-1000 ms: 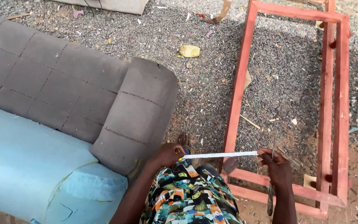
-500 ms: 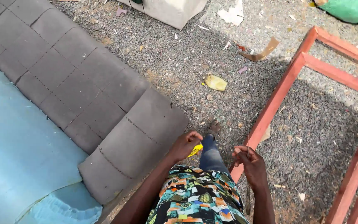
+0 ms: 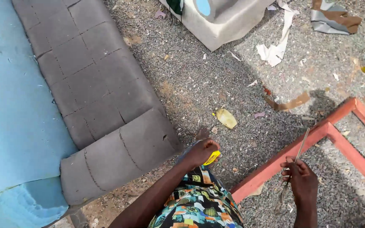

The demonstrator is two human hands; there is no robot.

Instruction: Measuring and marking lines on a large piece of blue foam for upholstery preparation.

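Note:
My left hand point(image 3: 200, 152) is closed around a yellow tape measure point(image 3: 212, 158), held just above my patterned clothing point(image 3: 195, 202). My right hand point(image 3: 299, 177) grips a thin metal rod-like tool point(image 3: 302, 144) that points up and away from me. It hovers over the near corner of a red wooden frame point(image 3: 322, 131) lying on the gravel. The grey padded sofa arm point(image 3: 119, 156) lies just left of my left hand.
A grey tufted sofa back point(image 3: 85, 71) with blue foam seat point(image 3: 9, 109) fills the left. A grey upholstered piece point(image 3: 220, 21) stands at the top. Paper scraps point(image 3: 275, 46), a yellow leaf point(image 3: 226, 118) and fabric offcuts point(image 3: 334, 17) litter the gravel.
The tape stretched between my hands a second ago has gone back into its case. The view has swung left, and my right hand has moved apart over the frame's corner.

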